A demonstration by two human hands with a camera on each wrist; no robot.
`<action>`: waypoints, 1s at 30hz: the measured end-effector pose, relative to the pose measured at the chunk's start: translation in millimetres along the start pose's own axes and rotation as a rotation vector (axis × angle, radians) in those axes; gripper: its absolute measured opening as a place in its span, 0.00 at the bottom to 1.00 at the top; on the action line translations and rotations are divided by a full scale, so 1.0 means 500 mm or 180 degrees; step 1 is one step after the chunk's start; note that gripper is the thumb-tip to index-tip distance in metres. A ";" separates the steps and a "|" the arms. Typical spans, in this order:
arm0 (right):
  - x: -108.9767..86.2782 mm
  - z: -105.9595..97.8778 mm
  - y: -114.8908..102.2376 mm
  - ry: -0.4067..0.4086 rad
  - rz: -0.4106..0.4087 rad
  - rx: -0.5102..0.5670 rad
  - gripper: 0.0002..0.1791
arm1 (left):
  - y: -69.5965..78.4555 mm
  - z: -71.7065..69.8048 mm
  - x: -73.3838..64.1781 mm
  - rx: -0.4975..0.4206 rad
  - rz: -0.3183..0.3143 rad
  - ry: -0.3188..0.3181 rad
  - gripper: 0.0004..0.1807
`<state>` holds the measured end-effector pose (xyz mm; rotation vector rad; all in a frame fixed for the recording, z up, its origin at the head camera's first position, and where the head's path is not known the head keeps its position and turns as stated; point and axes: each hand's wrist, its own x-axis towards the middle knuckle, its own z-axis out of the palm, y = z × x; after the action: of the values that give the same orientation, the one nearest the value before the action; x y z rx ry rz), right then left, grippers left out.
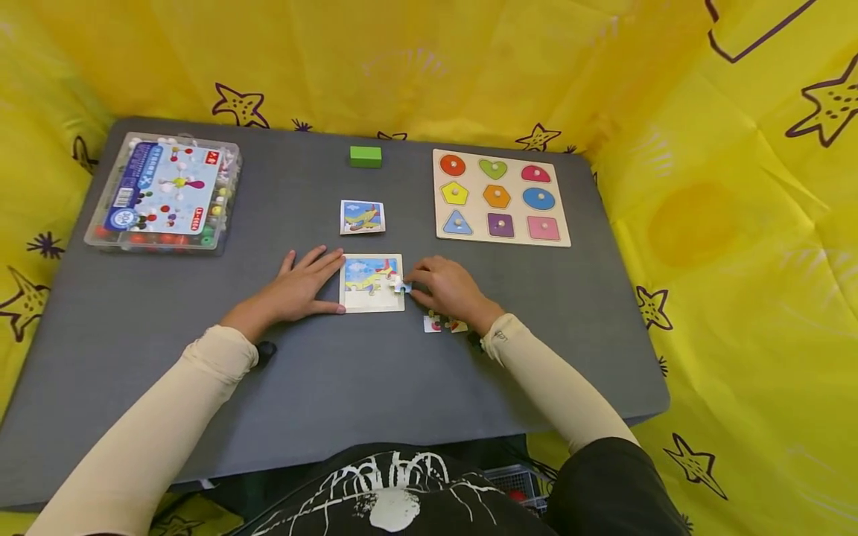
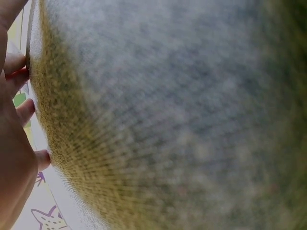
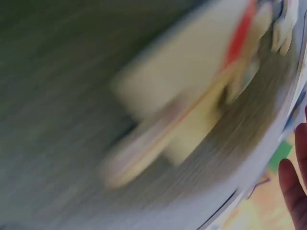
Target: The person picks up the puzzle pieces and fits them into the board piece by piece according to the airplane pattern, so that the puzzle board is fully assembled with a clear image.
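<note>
A small jigsaw tray (image 1: 355, 303) with an airplane picture lies on the grey table, its upper part filled with pieces and its lower part bare. My left hand (image 1: 298, 286) lies spread, fingertips and thumb at the tray's left edge; its fingers (image 2: 26, 112) also show in the left wrist view. At the tray's right edge my right hand (image 1: 447, 286) pinches a puzzle piece (image 1: 402, 286), which overlaps the tray. Loose puzzle pieces (image 1: 432, 324) lie just below that hand, and they appear large and blurred in the right wrist view.
Behind the tray stand a picture card (image 1: 363, 217) of an airplane and a green block (image 1: 365, 156). A wooden shape board (image 1: 462, 182) with knobbed pieces lies at the back right. A clear plastic case (image 1: 164, 193) of colored beads sits at the back left. Yellow curtain (image 1: 402, 67) surrounds the table.
</note>
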<state>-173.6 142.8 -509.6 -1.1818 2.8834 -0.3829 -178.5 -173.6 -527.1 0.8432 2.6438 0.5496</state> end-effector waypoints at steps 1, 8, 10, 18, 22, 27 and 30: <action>0.008 0.005 -0.008 0.0011 -0.0016 -0.0022 0.14 | 0.001 0.003 0.001 0.0002 0.0008 0.0008 0.53; 0.028 0.026 -0.029 -0.0013 -0.0028 -0.0104 0.12 | 0.006 0.013 0.006 -0.0017 0.0023 -0.0015 0.53; 0.029 0.029 -0.031 0.0011 -0.0037 -0.0157 0.12 | 0.008 0.012 0.006 -0.0018 0.0022 -0.0043 0.53; 0.050 0.024 -0.049 -0.0163 -0.0284 -0.1031 0.14 | -0.004 0.006 0.008 0.0014 -0.0046 -0.0020 0.53; 0.047 0.011 -0.056 -0.0384 -0.0396 -0.1190 0.17 | -0.003 0.003 0.007 0.0009 -0.0067 -0.0045 0.53; -0.007 -0.030 -0.023 -0.0411 0.0115 -0.0176 0.20 | -0.003 0.001 0.005 -0.0034 -0.0054 -0.0066 0.53; -0.062 -0.036 -0.001 -0.0441 0.0083 0.0120 0.18 | -0.005 -0.002 0.007 -0.0011 -0.0034 -0.0063 0.53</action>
<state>-152.9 167.9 -494.8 -1.1166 2.7581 -0.3389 -182.7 -173.5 -528.0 0.8287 2.6272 0.5404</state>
